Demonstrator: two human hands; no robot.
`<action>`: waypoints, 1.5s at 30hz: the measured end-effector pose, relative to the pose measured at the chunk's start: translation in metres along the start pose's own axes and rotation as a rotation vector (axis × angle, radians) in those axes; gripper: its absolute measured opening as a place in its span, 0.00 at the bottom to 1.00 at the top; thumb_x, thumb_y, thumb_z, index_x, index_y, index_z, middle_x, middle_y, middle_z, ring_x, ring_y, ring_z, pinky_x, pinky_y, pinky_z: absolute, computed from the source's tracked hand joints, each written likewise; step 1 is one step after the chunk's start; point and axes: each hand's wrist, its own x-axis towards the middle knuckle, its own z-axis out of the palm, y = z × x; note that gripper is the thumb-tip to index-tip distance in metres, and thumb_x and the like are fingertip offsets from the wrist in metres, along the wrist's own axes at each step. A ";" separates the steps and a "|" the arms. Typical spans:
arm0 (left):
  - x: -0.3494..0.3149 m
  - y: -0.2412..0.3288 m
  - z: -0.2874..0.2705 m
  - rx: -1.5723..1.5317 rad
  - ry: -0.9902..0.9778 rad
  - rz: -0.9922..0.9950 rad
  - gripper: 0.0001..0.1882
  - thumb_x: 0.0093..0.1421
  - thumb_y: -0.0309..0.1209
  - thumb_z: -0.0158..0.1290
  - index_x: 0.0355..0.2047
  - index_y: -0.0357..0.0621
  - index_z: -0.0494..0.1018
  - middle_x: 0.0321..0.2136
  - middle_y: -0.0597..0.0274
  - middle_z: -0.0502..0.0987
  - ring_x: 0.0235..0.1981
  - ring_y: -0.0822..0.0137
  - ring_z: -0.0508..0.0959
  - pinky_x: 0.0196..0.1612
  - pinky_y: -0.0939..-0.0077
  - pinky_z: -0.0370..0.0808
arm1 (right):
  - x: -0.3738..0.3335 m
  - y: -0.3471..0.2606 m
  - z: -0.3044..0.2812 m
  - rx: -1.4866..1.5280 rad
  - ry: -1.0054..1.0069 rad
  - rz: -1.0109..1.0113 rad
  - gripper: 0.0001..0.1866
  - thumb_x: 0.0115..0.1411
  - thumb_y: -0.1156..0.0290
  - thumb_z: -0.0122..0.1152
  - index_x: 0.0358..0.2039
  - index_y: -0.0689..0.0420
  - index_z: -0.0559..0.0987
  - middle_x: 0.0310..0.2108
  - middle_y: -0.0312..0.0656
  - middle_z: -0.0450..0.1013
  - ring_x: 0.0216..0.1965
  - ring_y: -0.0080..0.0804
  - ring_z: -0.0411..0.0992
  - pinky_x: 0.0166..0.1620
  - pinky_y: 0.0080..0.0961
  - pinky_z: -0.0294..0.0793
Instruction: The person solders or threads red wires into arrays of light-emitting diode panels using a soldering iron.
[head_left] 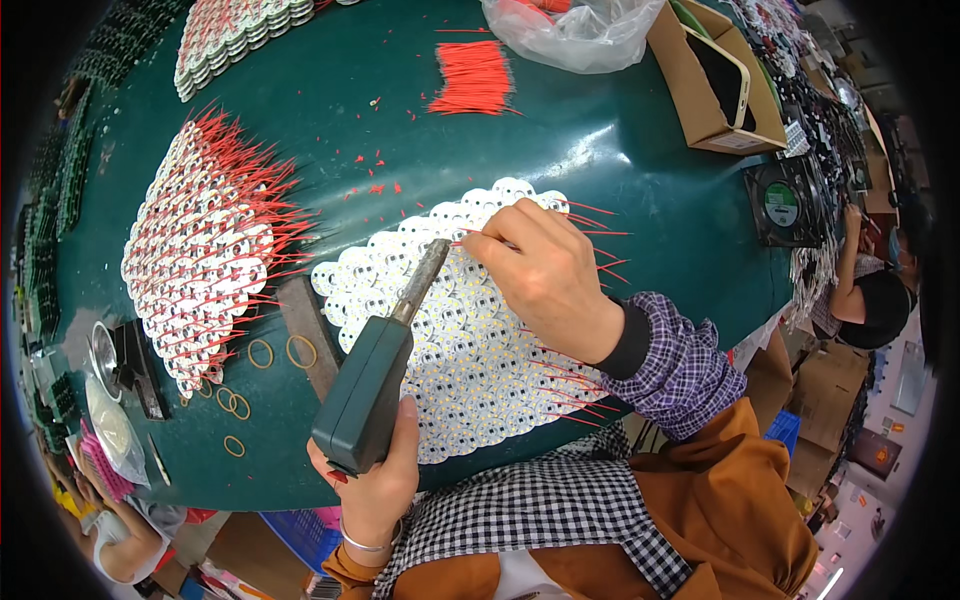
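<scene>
A dark green soldering gun [362, 395] is gripped in my left hand [388, 482], its metal tip slanting up and to the right. Beneath that tip lies a sheet of joined white round LED boards [462, 355] on the table. My right hand [548, 278] rests over the sheet's upper part, thumb and forefinger pinched close to the tip. A bit of red wire [458, 243] shows at those fingertips; most of it is hidden. Several red wires [575, 385] stick out along the sheet's right edge.
A wired board stack [200, 250] lies left on the green table [380, 150], beside rubber bands [301, 351] and a dark bar [308, 335]. Farther off are a red wire bundle [473, 78], plastic bag [580, 40], cardboard box [700, 110] and fan [782, 205]. People sit at both sides.
</scene>
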 end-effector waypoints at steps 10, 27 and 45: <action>0.003 -0.004 -0.008 -0.029 -0.048 -0.107 0.11 0.52 0.27 0.66 0.35 0.36 0.80 0.30 0.59 0.79 0.26 0.63 0.77 0.32 0.71 0.71 | 0.000 -0.001 -0.001 -0.011 -0.008 0.001 0.07 0.46 0.77 0.59 0.29 0.59 0.78 0.28 0.37 0.68 0.34 0.33 0.70 0.36 0.29 0.70; -0.009 -0.010 -0.009 -0.054 -0.090 0.081 0.17 0.54 0.17 0.61 0.46 0.32 0.75 0.36 0.58 0.79 0.25 0.77 0.75 0.25 0.85 0.71 | -0.019 -0.009 -0.014 0.010 0.035 0.026 0.07 0.46 0.77 0.59 0.28 0.59 0.78 0.27 0.37 0.68 0.31 0.33 0.70 0.35 0.29 0.69; -0.008 0.006 -0.008 0.040 -0.104 0.034 0.11 0.53 0.29 0.65 0.36 0.38 0.80 0.29 0.61 0.79 0.29 0.67 0.77 0.34 0.74 0.71 | -0.019 -0.008 -0.010 -0.043 0.023 0.009 0.06 0.44 0.77 0.59 0.26 0.59 0.76 0.25 0.38 0.66 0.30 0.32 0.69 0.33 0.28 0.69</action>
